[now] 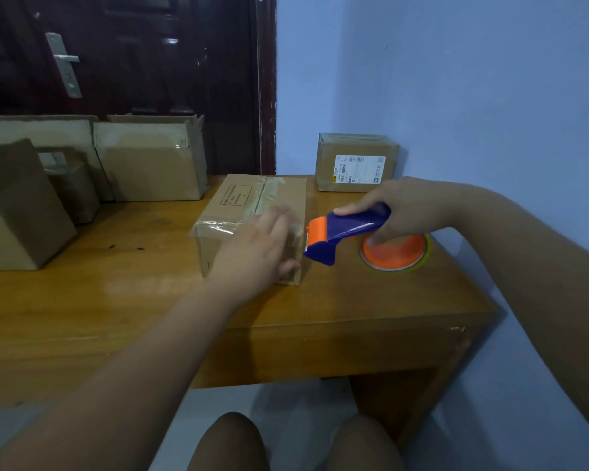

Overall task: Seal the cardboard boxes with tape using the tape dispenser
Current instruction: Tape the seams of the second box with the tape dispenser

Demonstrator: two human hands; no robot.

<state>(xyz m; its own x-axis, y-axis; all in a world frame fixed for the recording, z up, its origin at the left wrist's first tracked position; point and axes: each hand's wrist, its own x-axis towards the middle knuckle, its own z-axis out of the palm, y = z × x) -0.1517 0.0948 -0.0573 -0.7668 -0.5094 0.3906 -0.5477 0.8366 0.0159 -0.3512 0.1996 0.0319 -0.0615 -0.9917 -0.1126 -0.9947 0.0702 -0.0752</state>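
A closed cardboard box (242,202) lies in the middle of the wooden table (116,294), with clear tape along its top seam and over its near edge. My left hand (255,253) lies flat on the box's near right corner, fingers straight and blurred. My right hand (402,209) grips the handle of a blue and orange tape dispenser (340,232), held just right of the box, its orange roll (393,251) low over the table.
A labelled cardboard box (356,163) stands at the back right against the blue wall. Several more boxes (150,161) crowd the table's left and back left, one (17,212) near the left edge. A dark door is behind them. My knees show below the table's front edge.
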